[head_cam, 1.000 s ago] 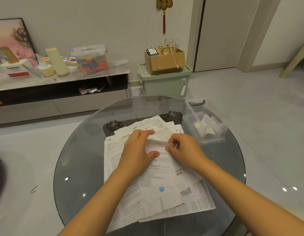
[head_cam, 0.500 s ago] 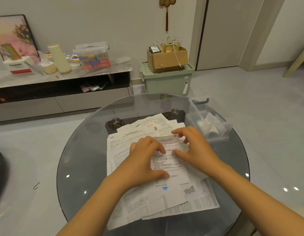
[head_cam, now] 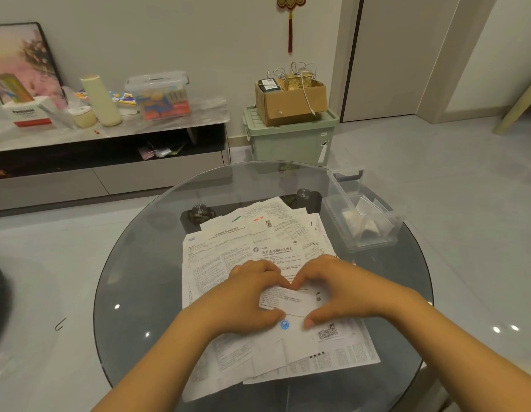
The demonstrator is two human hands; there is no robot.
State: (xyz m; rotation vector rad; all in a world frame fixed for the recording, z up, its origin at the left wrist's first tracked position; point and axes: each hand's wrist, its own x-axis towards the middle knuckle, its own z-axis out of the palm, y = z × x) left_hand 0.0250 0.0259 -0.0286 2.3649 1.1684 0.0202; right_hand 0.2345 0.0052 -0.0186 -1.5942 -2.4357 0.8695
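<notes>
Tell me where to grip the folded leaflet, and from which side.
Grip the folded leaflet by its near edge, coming from the person's side. It lies flat on the paper pile, so probably only a thumb-under pinch works; that edge shows bare between the thumbs, while the left hand and right hand hold its ends.

Fingers [head_cam: 265, 269] cover folded leaflet [head_cam: 291, 302] ends

1. Holds a small folded paper [head_cam: 291, 301] between left hand [head_cam: 246, 295] and right hand [head_cam: 344, 289], thumbs at its near edge.
2. Rests on a messy pile of printed papers [head_cam: 225, 257].
3. Lies on a round glass table [head_cam: 139, 278], near a clear box [head_cam: 374, 245].
</notes>
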